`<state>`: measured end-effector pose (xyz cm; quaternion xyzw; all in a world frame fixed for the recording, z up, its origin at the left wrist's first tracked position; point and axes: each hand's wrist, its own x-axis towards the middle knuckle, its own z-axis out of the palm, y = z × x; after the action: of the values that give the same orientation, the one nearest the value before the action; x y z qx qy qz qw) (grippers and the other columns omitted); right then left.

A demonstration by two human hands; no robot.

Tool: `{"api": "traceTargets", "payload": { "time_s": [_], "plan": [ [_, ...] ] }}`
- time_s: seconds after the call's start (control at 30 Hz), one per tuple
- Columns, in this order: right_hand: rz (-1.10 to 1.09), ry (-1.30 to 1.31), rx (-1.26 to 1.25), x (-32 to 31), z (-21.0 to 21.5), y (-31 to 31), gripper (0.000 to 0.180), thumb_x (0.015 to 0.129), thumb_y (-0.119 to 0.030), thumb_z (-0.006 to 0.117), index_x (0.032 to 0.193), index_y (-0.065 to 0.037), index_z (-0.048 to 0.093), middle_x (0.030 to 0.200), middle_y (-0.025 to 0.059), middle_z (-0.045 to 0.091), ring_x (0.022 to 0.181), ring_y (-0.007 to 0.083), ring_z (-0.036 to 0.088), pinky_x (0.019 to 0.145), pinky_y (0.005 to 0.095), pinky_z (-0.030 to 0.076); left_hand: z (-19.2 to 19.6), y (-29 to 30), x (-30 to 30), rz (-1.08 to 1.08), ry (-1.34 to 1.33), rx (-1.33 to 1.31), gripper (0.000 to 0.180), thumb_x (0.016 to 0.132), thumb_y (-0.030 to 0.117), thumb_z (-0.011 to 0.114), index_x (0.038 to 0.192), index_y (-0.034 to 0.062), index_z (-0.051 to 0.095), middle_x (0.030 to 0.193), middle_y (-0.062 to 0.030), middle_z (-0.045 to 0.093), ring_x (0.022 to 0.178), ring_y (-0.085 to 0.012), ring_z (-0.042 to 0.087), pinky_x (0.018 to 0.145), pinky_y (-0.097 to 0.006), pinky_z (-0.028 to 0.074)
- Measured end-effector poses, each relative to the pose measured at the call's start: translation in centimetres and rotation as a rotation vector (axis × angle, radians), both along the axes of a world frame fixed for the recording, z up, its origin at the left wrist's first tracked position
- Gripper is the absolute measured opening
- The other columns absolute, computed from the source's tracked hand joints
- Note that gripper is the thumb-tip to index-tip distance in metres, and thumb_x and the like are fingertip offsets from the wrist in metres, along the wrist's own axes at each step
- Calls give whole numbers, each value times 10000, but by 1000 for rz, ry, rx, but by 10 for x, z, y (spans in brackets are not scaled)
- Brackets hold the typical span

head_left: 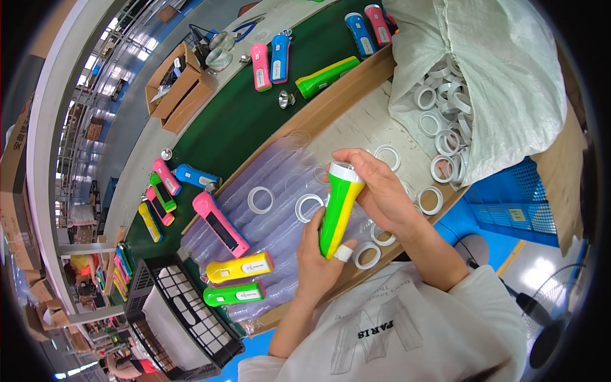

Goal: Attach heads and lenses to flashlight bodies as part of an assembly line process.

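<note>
A green and yellow flashlight stands nearly upright between my hands, its white-ringed head at the top. My left hand is wrapped round the lower part of its body; a white wrap shows on one finger. My right hand grips the white head ring from the right, thumb and fingers on its rim. Loose white rings lie around the hands on the table and on stacked clear plastic discs. To the left on that plastic rest a pink flashlight, a yellow one and a green one.
A white woven sack spills white rings at the right. Beyond a cardboard edge, a green conveyor belt carries several coloured flashlights. A black crate stands at lower left, a small cardboard box at the far side, a blue basket at right.
</note>
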<state>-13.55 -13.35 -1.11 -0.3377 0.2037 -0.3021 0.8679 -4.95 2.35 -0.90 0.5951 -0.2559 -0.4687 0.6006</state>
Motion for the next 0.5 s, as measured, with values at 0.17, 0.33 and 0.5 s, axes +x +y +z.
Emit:
{"api": "traceTargets", "payload": {
  "time_s": [0.17, 0.33, 0.5],
  "plan": [
    [150, -237, 168, 1, 0, -2, 463, 986, -400, 442, 1277, -43, 494, 1237, 175, 571, 1160, 324, 560, 976, 446, 460, -15, 17, 12, -224, 989, -171, 536, 894, 390, 622, 1269, 38, 475, 1008, -231, 628, 646, -296, 618, 532, -325, 509],
    [174, -205, 92, 3, -5, -3, 374, 955, -274, 549, 1237, -33, 507, 1147, 147, 598, 1118, 273, 587, 939, 396, 485, -11, 12, 9, -130, 703, -90, 627, 862, 390, 667, 1323, 36, 431, 1025, -195, 628, 705, -269, 619, 580, -326, 521],
    [56, 129, -240, 11, 0, -2, 316, 933, -175, 592, 1200, -23, 518, 1031, 79, 611, 999, 161, 595, 857, 306, 492, -4, -3, 5, -115, -686, 40, 710, 792, 127, 742, 1373, 0, 355, 1075, -185, 621, 936, -270, 646, 798, -342, 501]
  ]
}}
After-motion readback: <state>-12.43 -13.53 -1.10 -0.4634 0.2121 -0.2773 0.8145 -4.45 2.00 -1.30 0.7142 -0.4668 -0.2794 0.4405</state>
